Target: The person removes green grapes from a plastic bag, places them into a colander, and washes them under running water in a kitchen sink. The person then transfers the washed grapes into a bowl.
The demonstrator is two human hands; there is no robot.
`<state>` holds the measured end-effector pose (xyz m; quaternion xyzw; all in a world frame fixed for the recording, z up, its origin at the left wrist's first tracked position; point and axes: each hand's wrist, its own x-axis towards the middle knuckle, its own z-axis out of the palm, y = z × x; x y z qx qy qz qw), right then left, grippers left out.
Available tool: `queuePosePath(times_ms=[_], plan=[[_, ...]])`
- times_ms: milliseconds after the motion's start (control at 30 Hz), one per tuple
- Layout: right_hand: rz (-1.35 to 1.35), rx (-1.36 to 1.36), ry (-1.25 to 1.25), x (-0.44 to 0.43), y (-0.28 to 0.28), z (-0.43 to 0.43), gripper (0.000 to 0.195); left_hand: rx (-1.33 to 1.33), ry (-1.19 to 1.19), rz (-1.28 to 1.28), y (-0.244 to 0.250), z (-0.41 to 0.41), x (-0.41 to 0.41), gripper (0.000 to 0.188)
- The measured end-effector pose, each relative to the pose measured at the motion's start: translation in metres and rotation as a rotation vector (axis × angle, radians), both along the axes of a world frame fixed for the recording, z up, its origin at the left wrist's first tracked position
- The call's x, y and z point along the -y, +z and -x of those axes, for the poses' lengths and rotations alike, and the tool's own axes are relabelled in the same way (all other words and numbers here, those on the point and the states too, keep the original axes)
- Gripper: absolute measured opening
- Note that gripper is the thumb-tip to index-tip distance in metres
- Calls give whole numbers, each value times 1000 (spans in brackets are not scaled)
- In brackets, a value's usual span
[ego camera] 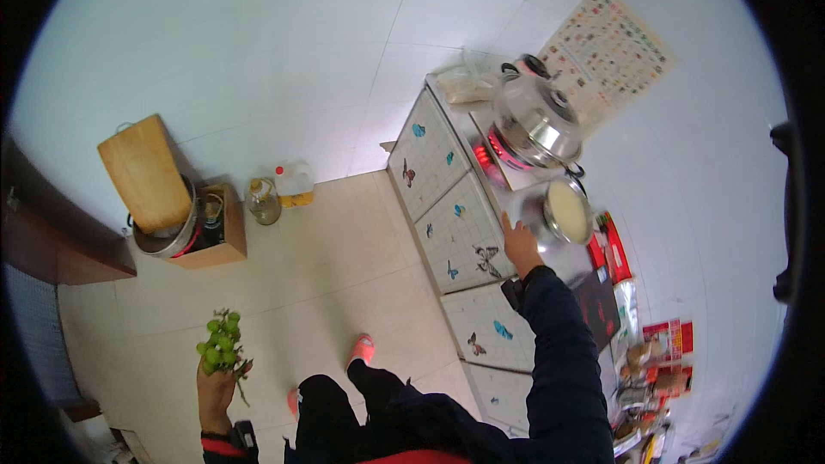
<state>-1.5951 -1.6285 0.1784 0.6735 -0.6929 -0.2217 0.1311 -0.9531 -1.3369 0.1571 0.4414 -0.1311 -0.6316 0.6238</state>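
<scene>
My left hand, out over the floor, grips the stems of a small bunch of green grapes. The stalk pokes out below the fingers. My right hand reaches over the front edge of the counter with some fingers apart and nothing visible in it. Beyond those fingers stands a steel pot filled with a pale yellow, smooth content. Farther along the counter, a large lidded steel pot rests on a stand, with red light glowing beneath it.
White cabinets with butterfly stickers carry the counter. A dark flat cooktop panel and several packets line the wall. On the floor are a cardboard box, a wooden cutting board in a metal pot, a glass jar and a plastic jug.
</scene>
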Motion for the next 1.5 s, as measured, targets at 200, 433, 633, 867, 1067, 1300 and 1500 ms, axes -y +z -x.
queuePosePath(times_ms=[200,433,633,867,1067,1300,1500], plan=[[93,-194,-40,170,-47,47,60,60,54,-183,-33,20,60,64],[79,-380,-65,262,-67,81,66,64,1,-224,-64,25,139,65],[-136,-426,-181,265,-64,78,73,35,-78,-184,-63,31,198,62],[-67,-261,-74,276,-69,76,80,29,-102,-151,-62,17,219,60],[-30,-260,-63,274,-80,88,83,3,-118,-192,-62,13,236,60],[-117,-101,-206,286,-63,66,74,45,-157,-248,-47,24,253,60],[-73,2,-347,291,-64,59,68,35,-247,-204,-36,31,275,63]])
